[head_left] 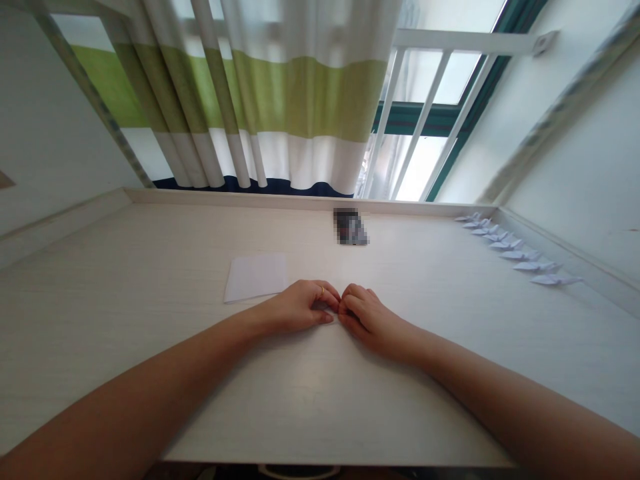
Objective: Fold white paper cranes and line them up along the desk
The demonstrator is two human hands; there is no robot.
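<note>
A pale wood-grain desk (150,347) stood under a window, with a striped curtain (280,100) of white, green and dark blue hanging past its far edge and white window bars (425,113) to the right of it.

Both hands met near the middle of the desk, fingertips touching. The left hand (300,308), with a thin ring on one finger, lay curled and low, fingers pressed down at a small piece of white paper (327,322) of which only a sliver showed under the fingers. The right hand (367,315) was likewise curled, thumb and fingertips pinched toward the same spot. Whether either hand truly gripped the paper, or only pressed it flat, could not be told; the paper was almost wholly covered.

Judgement: a fold was being creased, small and tight, at the fingertips. The next move probably calls for firm, even pressure along the crease and exact alignment of edges, since thin paper marks easily.

Just beyond the left hand lay a flat, matte white sheet (256,277), rectangular and unfolded. Along the right edge, toward the far right corner, a row of folded paper figures (520,253) ran in a line, pointed and winged in shape. A blurred dark object (351,227) lay near the far edge.
</note>
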